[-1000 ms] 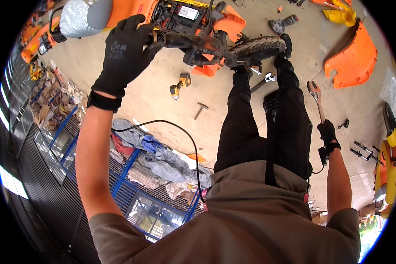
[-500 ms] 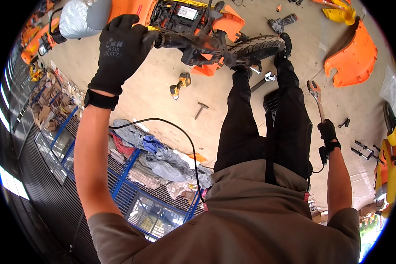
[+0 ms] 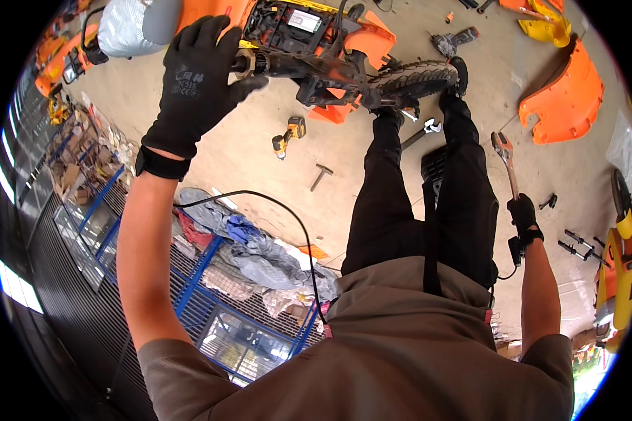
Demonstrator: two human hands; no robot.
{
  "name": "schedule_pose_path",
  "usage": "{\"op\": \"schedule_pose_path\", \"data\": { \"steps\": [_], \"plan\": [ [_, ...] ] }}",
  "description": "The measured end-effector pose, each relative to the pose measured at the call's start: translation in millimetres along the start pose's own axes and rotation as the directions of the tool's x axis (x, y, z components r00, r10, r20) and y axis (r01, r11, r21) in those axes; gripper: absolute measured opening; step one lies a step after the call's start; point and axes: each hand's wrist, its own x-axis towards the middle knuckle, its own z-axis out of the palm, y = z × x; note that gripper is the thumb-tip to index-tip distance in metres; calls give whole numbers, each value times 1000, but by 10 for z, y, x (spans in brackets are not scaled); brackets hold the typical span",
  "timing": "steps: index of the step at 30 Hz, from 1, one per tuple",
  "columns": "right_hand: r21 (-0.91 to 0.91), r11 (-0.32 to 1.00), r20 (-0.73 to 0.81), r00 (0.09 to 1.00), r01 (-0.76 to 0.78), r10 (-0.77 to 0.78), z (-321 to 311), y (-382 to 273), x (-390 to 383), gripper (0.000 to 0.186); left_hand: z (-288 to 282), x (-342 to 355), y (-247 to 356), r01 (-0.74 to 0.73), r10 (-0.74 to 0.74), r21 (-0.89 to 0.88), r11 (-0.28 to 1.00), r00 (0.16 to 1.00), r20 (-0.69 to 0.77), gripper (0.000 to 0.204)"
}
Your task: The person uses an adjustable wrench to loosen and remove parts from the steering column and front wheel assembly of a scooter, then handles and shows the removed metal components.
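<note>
My left hand (image 3: 195,88), in a black glove, is at the end of the dark steering tube (image 3: 288,64) of an orange vehicle lying on its side. Its thumb stands apart from the fingers, and a shiny metal collar (image 3: 243,63) shows beside the palm. Whether the fingertips touch the tube end is hidden. Low on the right, my right hand (image 3: 522,212), also gloved, is closed round the handle of a wrench (image 3: 510,165), its jaws pointing away from me. A knobbly tyre (image 3: 421,76) is at the tube's other end, by my feet.
On the floor lie a yellow cordless driver (image 3: 288,137), a T-shaped tool (image 3: 321,177), another wrench (image 3: 423,132) and a grey drill (image 3: 456,42). An orange body panel (image 3: 565,95) is at right. Cloths (image 3: 260,252) lie at left. A black cable (image 3: 288,205) loops beside me.
My left hand has loosened from the tube end; its thumb has swung out and the metal collar has come into view. The right hand keeps the wrench almost still.
</note>
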Motion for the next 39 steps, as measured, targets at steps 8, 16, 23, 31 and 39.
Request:
{"op": "schedule_pose_path", "data": {
  "steps": [8, 16, 23, 31, 39],
  "plan": [
    [-22, 998, 13, 998, 59, -59, -3, 181, 119, 14, -87, 66, 34, -59, 59, -108, 992, 998, -2, 47],
    [-49, 998, 46, 998, -42, 44, -67, 210, 222, 12, -52, -74, -8, -73, 71, -16, 997, 992, -102, 45],
    [-60, 997, 50, 998, -38, 41, -142, 104, 192, 13, 39, -48, -83, -6, -6, -131, 991, 996, -89, 29],
    [-117, 993, 19, 1000, -6, 9, -125, -49, 150, 11, 156, -124, -99, -95, 66, -107, 990, 965, -252, 38],
    [-63, 998, 64, 998, 25, -21, -81, 53, 200, 14, -35, -84, -95, 61, -58, -187, 980, 998, 22, 53]
  ]
}}
